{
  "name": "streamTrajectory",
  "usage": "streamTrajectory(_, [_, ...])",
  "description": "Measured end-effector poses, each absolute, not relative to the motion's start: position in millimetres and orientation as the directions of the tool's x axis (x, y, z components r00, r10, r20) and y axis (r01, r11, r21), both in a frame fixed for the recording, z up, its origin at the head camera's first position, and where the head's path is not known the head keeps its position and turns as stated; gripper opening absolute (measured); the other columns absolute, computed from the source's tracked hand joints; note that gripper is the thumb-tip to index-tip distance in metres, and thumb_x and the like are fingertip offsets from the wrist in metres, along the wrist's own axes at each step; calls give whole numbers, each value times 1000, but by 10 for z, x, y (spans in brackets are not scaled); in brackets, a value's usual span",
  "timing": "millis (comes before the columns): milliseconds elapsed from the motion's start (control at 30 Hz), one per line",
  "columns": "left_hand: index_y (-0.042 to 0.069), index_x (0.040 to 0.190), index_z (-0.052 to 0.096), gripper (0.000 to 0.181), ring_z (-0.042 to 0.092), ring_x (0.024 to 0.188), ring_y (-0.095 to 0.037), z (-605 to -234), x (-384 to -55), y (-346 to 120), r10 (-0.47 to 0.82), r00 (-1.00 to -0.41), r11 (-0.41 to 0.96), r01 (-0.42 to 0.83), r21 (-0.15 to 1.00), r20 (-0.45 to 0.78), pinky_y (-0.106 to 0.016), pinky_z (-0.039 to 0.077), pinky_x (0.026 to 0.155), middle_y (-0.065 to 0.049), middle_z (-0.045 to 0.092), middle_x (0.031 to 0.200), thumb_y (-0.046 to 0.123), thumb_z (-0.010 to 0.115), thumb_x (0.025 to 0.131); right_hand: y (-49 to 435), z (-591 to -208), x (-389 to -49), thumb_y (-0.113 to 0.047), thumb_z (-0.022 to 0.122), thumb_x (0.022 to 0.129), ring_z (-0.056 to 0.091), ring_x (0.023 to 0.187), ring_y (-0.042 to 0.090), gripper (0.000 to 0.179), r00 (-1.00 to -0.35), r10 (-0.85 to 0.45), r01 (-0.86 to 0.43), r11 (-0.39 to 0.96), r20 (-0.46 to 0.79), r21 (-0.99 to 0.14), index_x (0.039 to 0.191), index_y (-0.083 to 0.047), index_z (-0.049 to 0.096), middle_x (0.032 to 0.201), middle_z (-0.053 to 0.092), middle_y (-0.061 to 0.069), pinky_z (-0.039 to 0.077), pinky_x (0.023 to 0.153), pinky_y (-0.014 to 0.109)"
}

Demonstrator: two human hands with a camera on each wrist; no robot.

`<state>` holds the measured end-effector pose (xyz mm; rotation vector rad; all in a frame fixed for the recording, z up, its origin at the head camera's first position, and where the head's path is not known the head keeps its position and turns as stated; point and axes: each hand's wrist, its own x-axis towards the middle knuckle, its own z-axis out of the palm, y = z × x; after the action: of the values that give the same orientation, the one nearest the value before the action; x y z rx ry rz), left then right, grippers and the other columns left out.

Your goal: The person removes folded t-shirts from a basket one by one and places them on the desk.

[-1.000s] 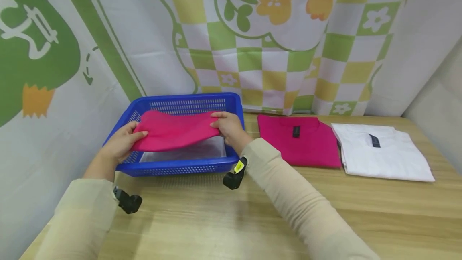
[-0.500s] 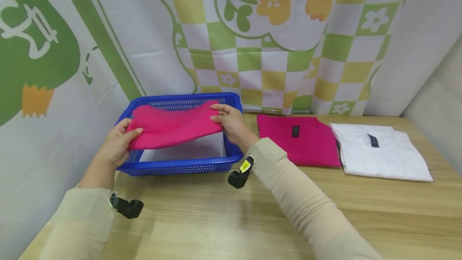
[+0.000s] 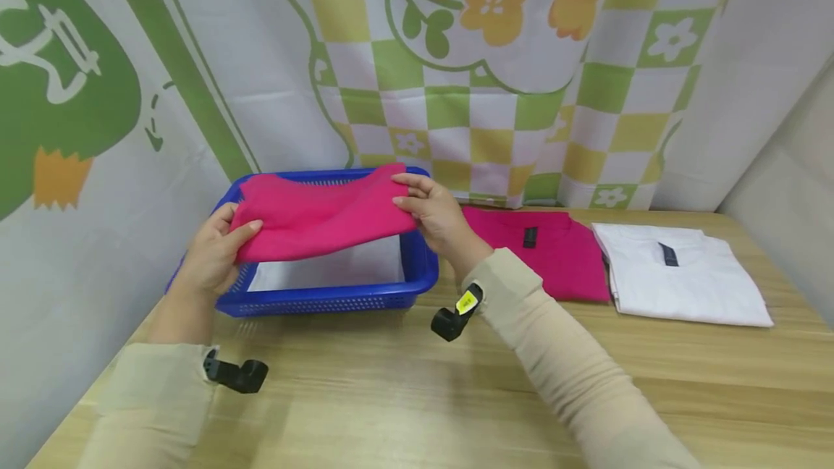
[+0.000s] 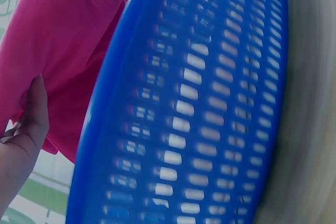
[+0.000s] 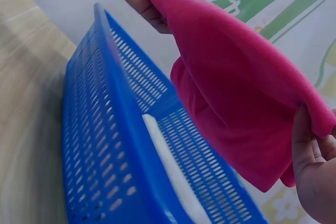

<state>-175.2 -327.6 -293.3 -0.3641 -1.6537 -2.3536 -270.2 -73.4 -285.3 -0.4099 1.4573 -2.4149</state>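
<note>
A folded pink cloth garment (image 3: 319, 212) is stretched between both hands over a blue plastic basket (image 3: 326, 300). My left hand (image 3: 213, 248) pinches its left end, thumb on top. At the right end my right hand (image 3: 439, 217) pinches it between thumb and fingers. In the right wrist view the pink garment (image 5: 236, 82) hangs above the basket's rim, its lower folds drooping. Inside the basket lies a folded white cloth (image 3: 332, 264), partly hidden under the pink one.
To the right on the wooden table (image 3: 365, 396) lie a folded magenta shirt (image 3: 554, 259) and a folded white shirt (image 3: 684, 281), both with dark neck labels. A patterned curtain (image 3: 489, 107) hangs behind; a white wall panel borders the left.
Both hands have raised the pink garment from low in the basket to above its rim. The right hand has also shifted right, and its end sits higher.
</note>
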Motion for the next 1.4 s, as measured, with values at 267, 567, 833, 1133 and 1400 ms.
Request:
streamTrajectory(267, [2,82,46,16,60,67,-14,-2850,-1752,-3031,-49,-919,-330,385,862,392,-22,49,58,-6,53,81,-12,38,85,-472,-2727,-2645,17,45,79,57,62,10,36,-916,-383,85,-480,121,-873,112,5,48,83,57,4,47,50,19])
streamTrajectory(567, [4,88,46,16,59,74,-13,-2806,-1786,-2768,1,-912,-259,396,881,410,-23,49,62,-7,49,88,-10,40,85,-143,-2699,-2570,14,44,81,56,63,10,31,-918,-374,72,-487,134,-871,102,-6,53,87,54,4,47,50,19])
streamTrajectory(833, [6,87,46,20,59,70,-12,-2836,-1822,-2490,15,-913,-239,392,888,407,-23,50,59,-6,50,87,-12,38,84,204,-2715,-2468,13,44,82,55,64,9,33,-916,-361,26,-489,175,-872,94,-12,60,83,56,2,46,51,17])
streamTrajectory(1133, [6,86,44,20,59,70,-13,-2938,-1844,-2132,60,-921,-253,359,898,385,-25,50,58,-6,50,87,-13,37,83,612,-2788,-2353,14,43,82,53,67,9,38,-920,-337,-22,-468,202,-884,94,-15,63,83,57,-1,45,54,17])
streamTrajectory(1400, [2,84,40,12,59,68,-12,-3044,-1748,-1849,100,-926,-202,340,919,364,-26,50,57,-5,50,87,-10,41,83,963,-2924,-2179,14,44,82,56,77,12,36,-903,-350,-55,-480,248,-876,98,-13,62,92,59,2,49,61,23])
